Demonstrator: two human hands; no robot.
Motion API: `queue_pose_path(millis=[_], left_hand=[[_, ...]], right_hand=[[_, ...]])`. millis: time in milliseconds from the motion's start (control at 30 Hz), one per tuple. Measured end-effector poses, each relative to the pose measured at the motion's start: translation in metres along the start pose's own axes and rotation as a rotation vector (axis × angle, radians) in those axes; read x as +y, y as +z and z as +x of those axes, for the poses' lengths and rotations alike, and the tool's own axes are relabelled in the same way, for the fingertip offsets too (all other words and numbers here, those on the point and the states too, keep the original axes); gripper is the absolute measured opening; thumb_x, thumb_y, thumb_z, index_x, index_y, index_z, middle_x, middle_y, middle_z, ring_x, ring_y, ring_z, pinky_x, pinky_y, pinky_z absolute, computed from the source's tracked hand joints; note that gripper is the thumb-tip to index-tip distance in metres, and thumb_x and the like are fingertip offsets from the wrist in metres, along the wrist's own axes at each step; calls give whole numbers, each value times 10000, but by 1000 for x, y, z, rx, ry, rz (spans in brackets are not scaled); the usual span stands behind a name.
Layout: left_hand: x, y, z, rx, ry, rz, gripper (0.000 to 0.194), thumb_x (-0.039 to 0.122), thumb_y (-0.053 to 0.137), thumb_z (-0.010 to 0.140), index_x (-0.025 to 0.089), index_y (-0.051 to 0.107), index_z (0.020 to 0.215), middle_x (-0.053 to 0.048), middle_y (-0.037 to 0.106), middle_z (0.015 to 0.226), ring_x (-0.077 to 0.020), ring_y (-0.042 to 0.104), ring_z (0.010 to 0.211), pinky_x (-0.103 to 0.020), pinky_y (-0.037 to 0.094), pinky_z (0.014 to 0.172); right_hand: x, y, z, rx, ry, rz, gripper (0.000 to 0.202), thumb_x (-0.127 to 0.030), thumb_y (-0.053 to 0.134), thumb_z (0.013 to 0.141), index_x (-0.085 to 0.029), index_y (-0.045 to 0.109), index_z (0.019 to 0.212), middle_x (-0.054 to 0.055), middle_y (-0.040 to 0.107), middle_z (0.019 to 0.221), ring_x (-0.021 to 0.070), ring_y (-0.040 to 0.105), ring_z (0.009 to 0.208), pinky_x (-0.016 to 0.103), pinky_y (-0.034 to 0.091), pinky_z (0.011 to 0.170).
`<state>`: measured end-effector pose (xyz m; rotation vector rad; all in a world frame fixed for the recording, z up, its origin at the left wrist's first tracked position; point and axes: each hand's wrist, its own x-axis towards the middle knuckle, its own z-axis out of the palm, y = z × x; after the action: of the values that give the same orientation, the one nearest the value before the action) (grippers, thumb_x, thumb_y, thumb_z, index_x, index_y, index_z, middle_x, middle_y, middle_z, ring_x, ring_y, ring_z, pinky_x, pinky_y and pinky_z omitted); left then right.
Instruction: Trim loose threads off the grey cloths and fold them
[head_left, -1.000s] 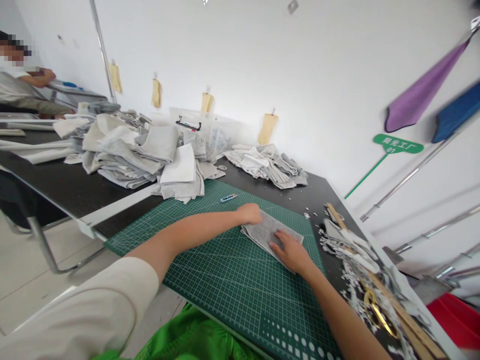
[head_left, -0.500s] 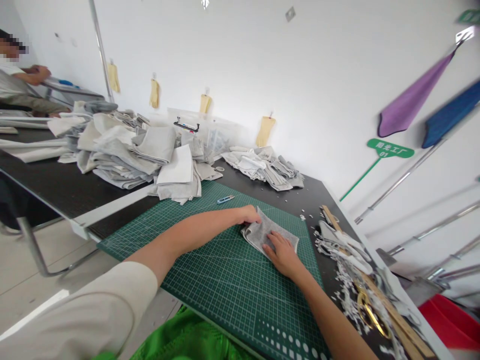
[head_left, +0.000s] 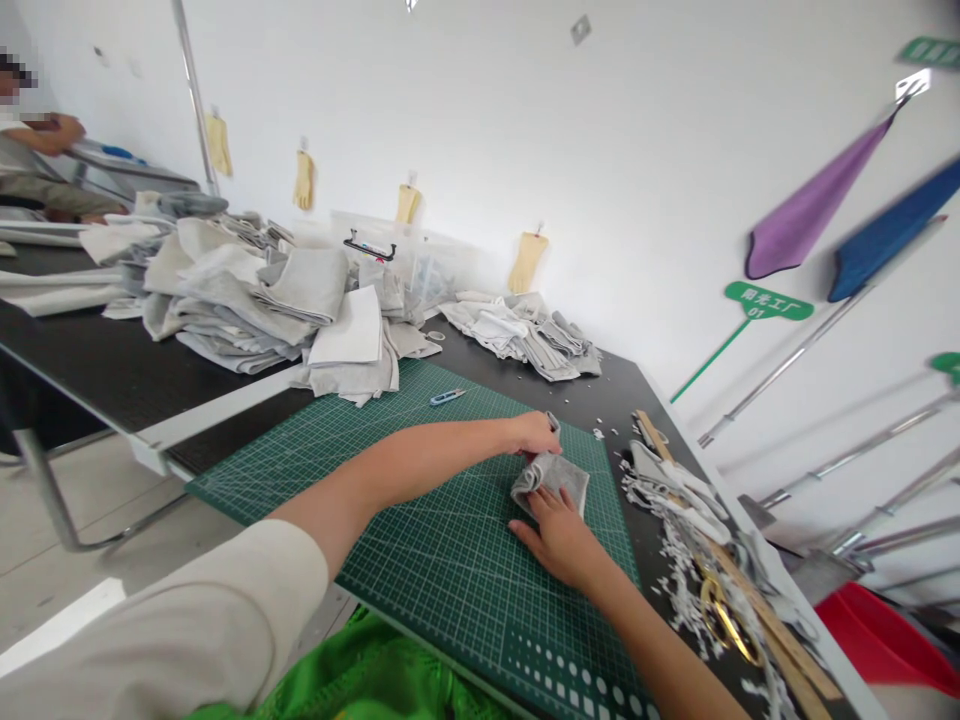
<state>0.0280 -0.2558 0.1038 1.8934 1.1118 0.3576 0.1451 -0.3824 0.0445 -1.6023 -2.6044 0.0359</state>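
A grey cloth [head_left: 564, 478] lies bunched and partly folded over on the green cutting mat [head_left: 450, 560]. At its far edge my left hand [head_left: 537, 433] is closed on the fabric, lifting a fold of it. My right hand [head_left: 559, 535] rests on the near side with fingers spread, the fingertips pressing into the cloth and the thumb out on the mat. Farther back on the mat lies a pair of small blue thread snips [head_left: 448, 397].
Piles of grey and white cloths [head_left: 300, 290] stand at the back left, with another heap [head_left: 525, 335] behind the mat. Right of the mat lie gold-handled scissors [head_left: 727, 620], wooden strips [head_left: 795, 650] and white scraps [head_left: 682, 580]. A person [head_left: 37, 150] sits far left.
My left hand has carried its side of the cloth rightward, folding it over into a smaller bundle. My right hand stays on the near part. The view has shifted slightly.
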Motion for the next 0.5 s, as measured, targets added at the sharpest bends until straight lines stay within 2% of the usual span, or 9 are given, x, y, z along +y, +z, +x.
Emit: queue_pose_path(millis=[133, 233, 300, 400, 500], left_hand=[[14, 21, -1, -58, 3, 10, 146, 272, 641, 689, 129, 617, 707, 14, 528, 510, -111, 495, 416, -216, 364, 417], [20, 29, -4, -129, 4, 8, 261, 374, 656, 689, 114, 634, 697, -26, 577, 538, -131, 531, 426, -228, 381, 417], [22, 30, -5, -147, 10, 4, 347, 458, 652, 681, 112, 647, 704, -52, 606, 567, -138, 552, 438, -228, 389, 416], [20, 24, -2, -82, 15, 9, 371, 473, 588, 734, 112, 658, 775, -67, 638, 639, -131, 574, 471, -217, 392, 423], [10, 16, 5, 53, 5, 64, 288, 361, 534, 783, 113, 664, 851, -86, 664, 731, -149, 624, 591, -222, 427, 493]], right_hand=[[-6, 2, -18, 130, -160, -78, 402, -377, 485, 879, -123, 553, 1183, 173, 601, 1171, 295, 548, 1107, 464, 410, 975], [-8, 3, -33, 252, -343, -136, 247, -289, 469, 888, -142, 608, 1031, 152, 644, 1044, 253, 602, 972, 407, 467, 862], [-9, 4, -41, 298, -430, -155, 185, -256, 459, 891, -160, 615, 914, 116, 657, 885, 205, 613, 821, 352, 471, 745], [-9, 3, -48, 345, -478, -196, 168, -237, 475, 880, -181, 583, 763, 52, 601, 678, 151, 541, 616, 304, 391, 589], [-7, -1, -45, 423, -409, -219, 218, -236, 480, 877, -187, 538, 672, 24, 552, 600, 127, 483, 548, 287, 323, 551]])
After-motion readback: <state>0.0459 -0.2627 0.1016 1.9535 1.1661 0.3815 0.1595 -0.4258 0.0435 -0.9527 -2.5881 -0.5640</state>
